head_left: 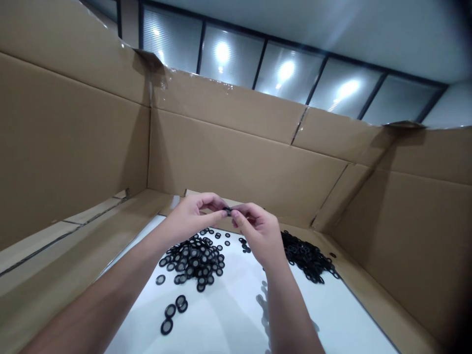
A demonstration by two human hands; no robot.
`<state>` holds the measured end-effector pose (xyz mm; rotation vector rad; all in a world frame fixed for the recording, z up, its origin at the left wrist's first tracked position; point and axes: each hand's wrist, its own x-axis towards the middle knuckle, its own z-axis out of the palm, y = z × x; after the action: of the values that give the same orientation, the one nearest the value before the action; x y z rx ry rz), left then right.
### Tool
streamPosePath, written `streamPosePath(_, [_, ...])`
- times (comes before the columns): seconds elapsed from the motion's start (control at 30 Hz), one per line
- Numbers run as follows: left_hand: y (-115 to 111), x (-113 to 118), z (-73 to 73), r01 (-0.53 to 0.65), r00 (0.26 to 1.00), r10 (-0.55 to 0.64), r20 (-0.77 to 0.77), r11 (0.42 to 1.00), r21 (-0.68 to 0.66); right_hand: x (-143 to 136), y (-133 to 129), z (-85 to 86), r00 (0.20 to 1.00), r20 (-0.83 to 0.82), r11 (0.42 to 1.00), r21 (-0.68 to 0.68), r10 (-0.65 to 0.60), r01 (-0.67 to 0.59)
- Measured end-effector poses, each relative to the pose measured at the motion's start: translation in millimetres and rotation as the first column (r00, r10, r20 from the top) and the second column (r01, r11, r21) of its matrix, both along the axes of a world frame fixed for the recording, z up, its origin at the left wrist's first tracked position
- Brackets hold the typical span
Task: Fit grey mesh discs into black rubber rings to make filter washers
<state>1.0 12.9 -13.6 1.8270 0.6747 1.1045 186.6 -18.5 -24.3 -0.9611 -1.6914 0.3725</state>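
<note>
Both hands meet above the far part of a white board [236, 300]. My left hand [201, 211] pinches a small black ring-like piece [227, 211] between thumb and fingers. From the other side, my right hand [258, 226] grips the same piece with thumb and fingertips. Under and left of them lies a heap of black rings with grey centres [195, 260]. Right of my right wrist is a pile of thin black rings [308, 258]. The fingertips partly hide the held piece.
Several loose grey-centred discs [170, 310] lie on the board at the near left, and small black pieces [244, 245] lie between the heaps. Tall cardboard walls [228, 152] surround the board. Windowed panels [232, 56] show beyond them.
</note>
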Motion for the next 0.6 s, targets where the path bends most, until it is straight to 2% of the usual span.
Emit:
streamPosePath(0.1, [-0.7,1.6,0.6,-0.042,0.999,0.042,-0.010,0.999,0.004,-2.2,-0.8,0.6,0.994,0.076,0.996,0.055,-0.078,0.073])
streamPosePath(0.27, [0.6,3.3,-0.8,-0.019,0.998,0.018,0.064,1.000,0.010,-3.4,1.2,-1.0,0.965,0.243,0.992,0.107,-0.095,0.070])
streamPosePath(0.43, [3.2,-2.3,-3.4,-0.014,0.992,0.032,-0.123,0.990,0.143,1.2,2.1,-2.4,0.854,0.501,0.986,0.149,-0.141,0.076])
streamPosePath(0.5, [3.6,-5.9,-2.5,-0.018,0.982,0.050,-0.184,0.985,0.174,2.5,1.1,-1.9,0.825,0.550,0.989,0.134,-0.132,0.069])
streamPosePath(0.6, [3.1,-10.7,0.7,-0.003,0.974,0.044,-0.224,0.984,0.180,2.2,-1.3,-0.6,0.823,0.561,0.994,0.108,-0.091,0.036])
